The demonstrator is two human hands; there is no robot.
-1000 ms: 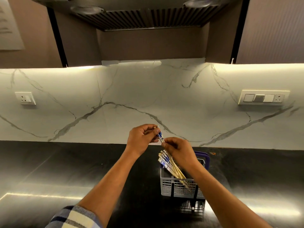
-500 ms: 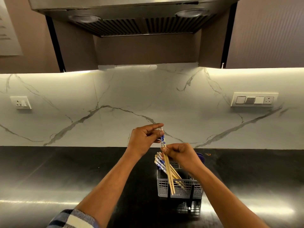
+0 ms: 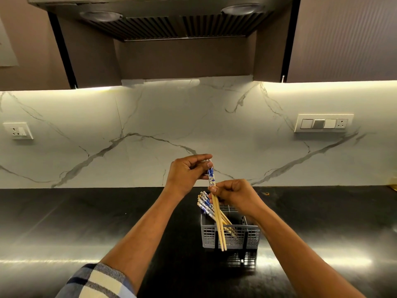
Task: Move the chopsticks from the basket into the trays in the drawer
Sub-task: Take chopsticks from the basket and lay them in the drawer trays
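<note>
A checked sleeve (image 3: pixel 96 280) at the near edge of a dark, glossy countertop (image 3: pixel 64 222) leads up to two bare arms working over a grey slotted basket (image 3: pixel 231 236) that stands toward the middle of the counter. The right hand (image 3: pixel 234 195) pinches a pair of chopsticks (image 3: pixel 219 224) partway down their length, fingers curled round them, while the left hand (image 3: pixel 185 172) pinches the same pair at its top end between thumb and fingertips. The pair hangs near upright, its pale tips showing in front of the basket's near wall, so it appears lifted clear. More chopsticks (image 3: pixel 205 204) lean out of the basket's left side. Each is pale wood with a blue-and-white patterned head. No drawer or tray is in view. The likely risks: the slim, smooth sticks could slide out of the two light pinches, or their low tips could catch the basket rim and tip it. Behind, a marble-veined wall carries a socket (image 3: pixel 18 130) and a switch plate (image 3: pixel 323 123), under an extractor hood (image 3: pixel 167 16).
</note>
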